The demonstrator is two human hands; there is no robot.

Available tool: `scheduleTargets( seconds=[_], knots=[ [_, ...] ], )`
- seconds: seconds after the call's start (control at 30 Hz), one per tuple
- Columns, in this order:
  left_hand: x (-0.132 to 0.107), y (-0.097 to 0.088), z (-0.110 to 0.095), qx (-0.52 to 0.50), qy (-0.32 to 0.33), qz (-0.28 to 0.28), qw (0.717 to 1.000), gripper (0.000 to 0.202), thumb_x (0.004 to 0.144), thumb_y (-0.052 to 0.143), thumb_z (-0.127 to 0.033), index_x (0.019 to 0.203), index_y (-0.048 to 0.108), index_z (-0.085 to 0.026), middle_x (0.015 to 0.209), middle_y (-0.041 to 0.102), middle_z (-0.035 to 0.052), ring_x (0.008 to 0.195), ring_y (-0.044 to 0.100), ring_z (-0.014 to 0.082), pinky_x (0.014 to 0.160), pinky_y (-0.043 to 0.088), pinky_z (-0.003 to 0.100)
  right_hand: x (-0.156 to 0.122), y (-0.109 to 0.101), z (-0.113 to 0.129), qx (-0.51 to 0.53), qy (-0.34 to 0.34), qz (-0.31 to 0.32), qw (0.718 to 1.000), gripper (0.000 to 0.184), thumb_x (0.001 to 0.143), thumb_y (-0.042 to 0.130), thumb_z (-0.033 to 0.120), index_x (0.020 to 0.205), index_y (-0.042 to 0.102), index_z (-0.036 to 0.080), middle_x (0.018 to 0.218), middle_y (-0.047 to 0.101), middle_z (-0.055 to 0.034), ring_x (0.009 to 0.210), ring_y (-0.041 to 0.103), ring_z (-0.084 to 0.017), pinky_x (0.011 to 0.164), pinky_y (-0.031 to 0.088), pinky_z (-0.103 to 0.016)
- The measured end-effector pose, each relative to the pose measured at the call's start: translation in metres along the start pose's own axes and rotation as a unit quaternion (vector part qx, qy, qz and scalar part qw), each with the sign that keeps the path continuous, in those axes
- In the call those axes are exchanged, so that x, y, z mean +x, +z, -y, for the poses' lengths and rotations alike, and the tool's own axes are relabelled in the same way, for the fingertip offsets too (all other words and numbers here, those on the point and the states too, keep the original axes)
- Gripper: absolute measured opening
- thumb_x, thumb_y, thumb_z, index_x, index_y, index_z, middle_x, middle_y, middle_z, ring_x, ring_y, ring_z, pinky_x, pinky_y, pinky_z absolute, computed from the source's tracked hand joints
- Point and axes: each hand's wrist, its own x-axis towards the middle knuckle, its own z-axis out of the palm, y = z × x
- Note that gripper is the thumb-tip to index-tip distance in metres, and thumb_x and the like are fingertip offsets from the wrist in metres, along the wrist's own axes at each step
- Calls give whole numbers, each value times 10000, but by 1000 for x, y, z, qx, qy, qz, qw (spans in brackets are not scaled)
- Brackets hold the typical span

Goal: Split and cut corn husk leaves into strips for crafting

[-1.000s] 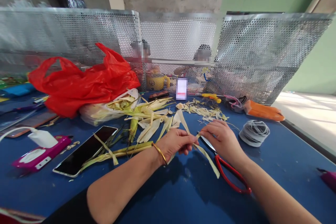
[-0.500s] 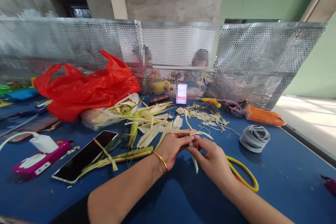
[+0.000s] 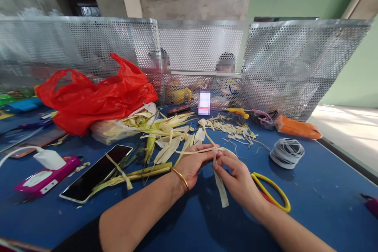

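My left hand [image 3: 193, 161], with a gold bangle on the wrist, pinches a knot of pale corn husk strips [image 3: 220, 181] above the blue table [image 3: 189, 220]. My right hand [image 3: 236, 175] meets it from the right and is closed on the same strips; one strip hangs down below the fingers and others stick out to the sides. Just right of my right hand lie scissors with yellow and red handles [image 3: 273, 195]. A pile of corn husks [image 3: 165, 134] lies behind my hands.
A red plastic bag [image 3: 94, 92] and a clear bag sit at the back left. A phone [image 3: 96, 171] and a pink device with a white charger [image 3: 44, 167] lie at left. A coil of white string [image 3: 287, 151], an orange item [image 3: 298, 128] and a perforated metal screen [image 3: 201, 53] with people behind stand beyond.
My right hand has moved left off the table to join my left hand on the husk strips. The strips are now folded into a knot, and one end hangs lower.
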Motion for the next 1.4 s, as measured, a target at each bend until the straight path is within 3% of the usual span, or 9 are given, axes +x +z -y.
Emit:
scheduleTargets(
  seconds=[0.2,0.4,0.47,0.57,0.77,0.97,1.13,1.23,1.4],
  knots=[
    [1,-2,-3,0,-20,-8,1000,238,658,756,-98,894,728,-103,812,731,87,722,664,125,672,508,191,-2,-6,7,-77,-45,31,996,249,911,484,240,666,507,203,820,592,-31,814,548,-171,738,420,-289],
    [-2,-5,-12,28,-43,14,999,230,695,692,-134,922,720,-112,736,679,50,681,641,128,665,522,238,4,-21,1,-236,-44,-114,964,149,908,510,329,908,591,205,958,647,-71,929,581,-227,799,392,-337],
    [-2,-5,-12,37,-44,16,998,227,685,695,-157,908,715,-119,675,631,17,618,598,107,608,506,229,7,-21,-4,-210,7,-67,975,174,898,520,368,940,592,216,917,669,-51,878,601,-219,761,406,-317],
    [0,-5,-7,81,-27,18,996,216,653,761,-232,825,695,-119,590,553,-29,506,480,54,464,376,164,8,-17,-8,-137,72,34,987,259,930,445,386,783,581,222,687,646,1,655,583,-164,611,383,-257],
    [3,-4,-1,187,2,-5,982,293,643,772,-366,701,613,-127,540,547,-39,423,382,33,400,194,175,4,-16,-5,-151,74,42,985,333,908,449,387,629,470,205,536,491,36,534,418,-121,525,270,-245],
    [2,-4,-6,186,8,-3,982,286,641,758,-369,700,624,-123,540,544,-38,399,325,20,402,143,182,4,-20,4,-55,82,56,994,332,893,468,401,636,494,193,580,483,36,574,410,-114,551,299,-236],
    [5,-7,-11,164,-25,50,985,339,680,719,-441,736,651,-113,571,555,-19,402,341,23,396,134,187,14,-25,-1,136,210,88,964,470,825,499,599,691,627,167,567,562,5,576,492,-135,576,362,-256],
    [3,-7,-12,172,-35,62,983,372,749,636,-486,773,661,-115,605,590,10,411,373,39,392,150,196,18,-25,-6,255,289,38,922,479,713,625,636,683,640,158,583,576,-1,570,506,-128,597,389,-260],
    [-3,-4,-7,258,-10,87,962,258,736,677,-379,722,676,-122,560,553,-22,418,336,35,414,172,206,14,-18,-9,332,291,-60,895,366,622,771,493,605,617,161,583,586,5,590,527,-119,642,416,-260]
  ],
)
